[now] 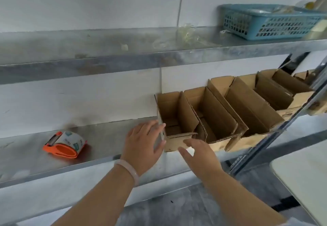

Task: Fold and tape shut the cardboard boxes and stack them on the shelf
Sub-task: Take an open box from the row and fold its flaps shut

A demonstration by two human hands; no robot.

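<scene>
Reaching for the leftmost open box (177,117), centre frame, on the shelf (106,137).
Left hand (144,142) lies flat against its side and right hand (199,153) is spread at its front, neither gripping. Next, likely: lift it out.

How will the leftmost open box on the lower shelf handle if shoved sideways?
Probably light: the leftmost box looks empty and is thin corrugated board. Walls may flex, since its top flaps stand open. It should slide easily on the smooth metal shelf, though the next box sits against its right side and would likely move too.
</scene>
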